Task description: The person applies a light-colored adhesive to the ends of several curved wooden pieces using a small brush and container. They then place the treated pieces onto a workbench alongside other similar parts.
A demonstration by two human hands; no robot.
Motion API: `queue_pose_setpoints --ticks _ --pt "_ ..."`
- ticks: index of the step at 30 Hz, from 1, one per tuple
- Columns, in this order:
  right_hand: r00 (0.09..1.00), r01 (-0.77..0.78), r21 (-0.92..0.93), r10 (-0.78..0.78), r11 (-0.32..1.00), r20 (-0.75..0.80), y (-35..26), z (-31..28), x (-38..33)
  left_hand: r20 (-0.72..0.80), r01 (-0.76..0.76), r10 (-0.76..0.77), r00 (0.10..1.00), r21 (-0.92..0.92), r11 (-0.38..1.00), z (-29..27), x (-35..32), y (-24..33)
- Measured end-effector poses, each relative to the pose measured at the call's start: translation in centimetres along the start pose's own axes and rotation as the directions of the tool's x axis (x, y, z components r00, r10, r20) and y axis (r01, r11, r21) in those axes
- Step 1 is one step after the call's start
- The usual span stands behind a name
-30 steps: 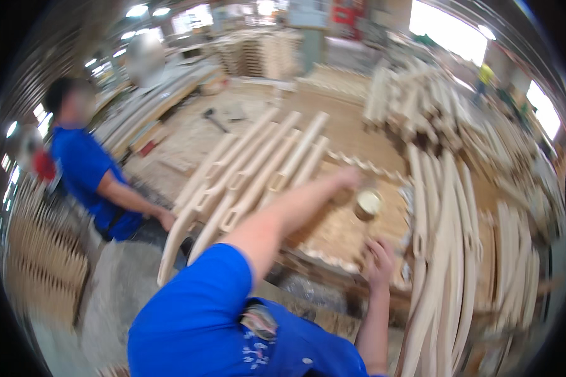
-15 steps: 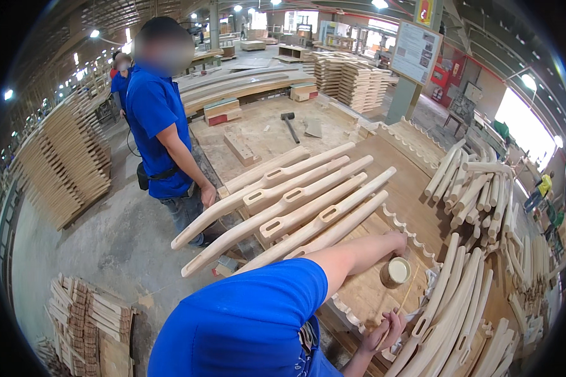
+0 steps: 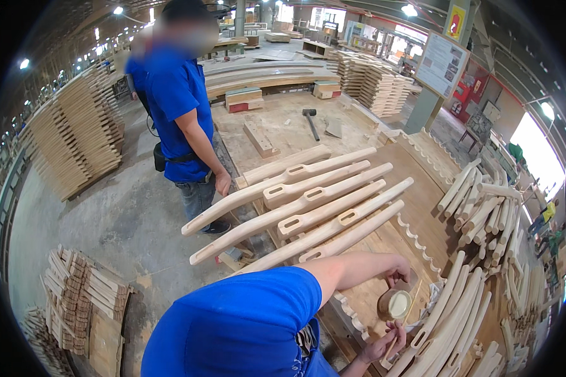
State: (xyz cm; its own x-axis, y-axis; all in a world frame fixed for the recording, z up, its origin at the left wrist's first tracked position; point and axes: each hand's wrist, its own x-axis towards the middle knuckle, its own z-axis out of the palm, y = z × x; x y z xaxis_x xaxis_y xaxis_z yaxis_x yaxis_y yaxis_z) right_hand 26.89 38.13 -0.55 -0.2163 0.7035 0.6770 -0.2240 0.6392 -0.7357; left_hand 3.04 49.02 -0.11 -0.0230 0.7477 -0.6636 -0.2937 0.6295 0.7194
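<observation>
Cup: round, brown, pale contents, on the near right of the desk. Reference for everything below.

Right hand: just near side of cup, fingers closed on a thin stick. Stick runs up past the cup's right side.

Left hand: just beyond cup, fingers curled down toward it. Can't tell if it touches the cup or grips anything.

Left of and beyond cup: row of long curved wooden parts with slots, side by side, roughly parallel. Right of cup: bundle of similar slotted parts, close in. Scalloped strip runs beyond cup, between it and the brown panel.

Farther beyond cup, up left: black-headed mallet, wooden block left of it. Pile of wooden parts beyond cup to the right.

Co-worker in blue shirt stands well left of cup, beyond the slotted row, arm down by the desk edge.
</observation>
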Motion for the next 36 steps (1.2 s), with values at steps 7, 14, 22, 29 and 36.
queue_pose_setpoints --ticks 7,14,22,29,36 --pt "0.955 0.011 0.131 0.028 0.991 -0.295 -5.6 0.8 4.7 -0.200 -0.505 0.505 0.840 0.054 0.861 -8.8 -9.6 3.0" --pt "0.964 0.026 0.463 0.101 0.886 -0.247 -6.2 3.4 8.2 -0.194 -0.415 0.376 0.906 -0.575 0.705 -16.5 -23.0 2.6" --pt "0.998 -0.013 0.462 -0.015 0.887 0.057 -12.6 17.3 10.7 -0.389 -0.615 0.528 0.755 -0.699 0.364 -26.1 -33.4 -3.7" --pt "0.917 -0.040 0.297 -0.082 0.954 0.389 -18.8 30.6 11.5 -0.352 -0.642 0.589 0.728 -0.653 0.403 -33.9 -42.2 -10.6" --pt "0.769 -0.035 0.149 -0.069 0.988 0.636 -21.0 40.3 8.7 -0.418 -0.648 0.532 0.737 -0.660 0.380 -34.8 -42.1 -17.1"
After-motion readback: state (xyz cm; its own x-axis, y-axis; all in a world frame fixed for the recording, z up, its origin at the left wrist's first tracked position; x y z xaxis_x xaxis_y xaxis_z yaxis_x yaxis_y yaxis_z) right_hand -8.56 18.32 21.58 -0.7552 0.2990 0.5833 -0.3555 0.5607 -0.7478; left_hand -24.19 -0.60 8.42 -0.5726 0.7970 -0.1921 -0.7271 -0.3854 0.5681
